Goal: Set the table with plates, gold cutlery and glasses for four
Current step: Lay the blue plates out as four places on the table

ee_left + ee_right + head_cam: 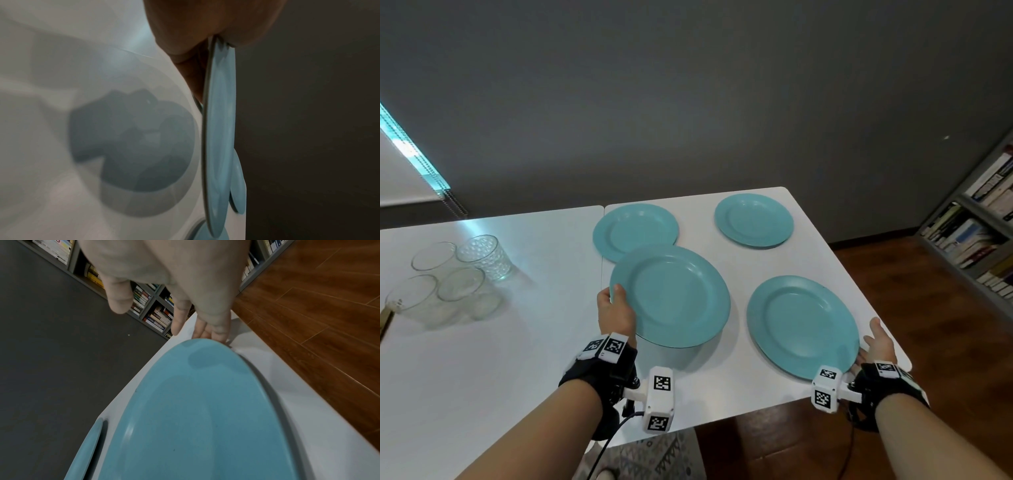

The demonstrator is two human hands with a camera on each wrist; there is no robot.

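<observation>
Turquoise plates are filling the right half of the white tabletop (524, 359), so the plate-laying step is in hand and nearly through. Two are lying at the far side — the far left plate (635, 229) and the far right plate (754, 220) — and the near right plate (802, 327) is resting flat close to the corner. The right hand (876, 344) is lying beside its outer rim with straight fingers (221, 327) touching the edge, its grip loosened and holding nothing. The left hand (616, 310) is pinching the rim of the fourth plate (671, 296), thumb on top and fingers underneath; this plate is hovering off the tabletop, its far edge overlapping the far left plate in the head view. Next, I judge, it is calling for a level lowering onto the bare near-left spot, clear of the plate behind it — only then the release. Four clear glasses (453, 274) are clustered at the left, untouched; gold cutlery is barely showing, if at all, at the left frame edge.
</observation>
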